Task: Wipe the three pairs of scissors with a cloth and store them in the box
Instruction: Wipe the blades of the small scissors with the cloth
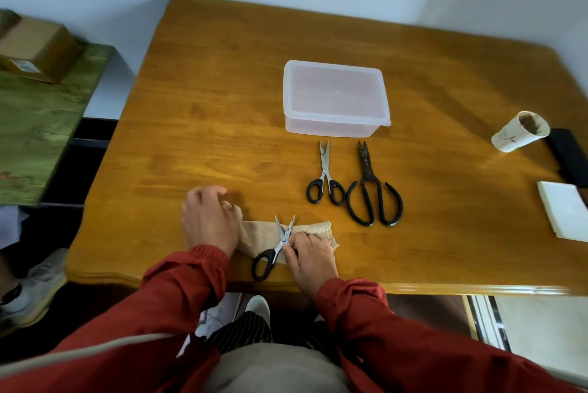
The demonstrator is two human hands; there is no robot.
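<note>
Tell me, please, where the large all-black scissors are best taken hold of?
Probably by the two wide loop handles, reaching in from the near edge: the large black scissors lie flat, blades pointing away at the box, loops nearest the person and roomy for fingers.

The right hand (313, 257) covered one handle loop of the nearest scissors (276, 248), its fingers curled over it, so only the other black loop showed. The left hand (208, 217) was smeared by motion blur and hid the left end of the cloth (259, 235) (whether it gripped the fabric or merely pressed it could not be told). The frosted lid of the box (334, 97) obscured its inside. At the right edge, a black object (569, 154) and a white pad (564, 211) were cut off.
</note>
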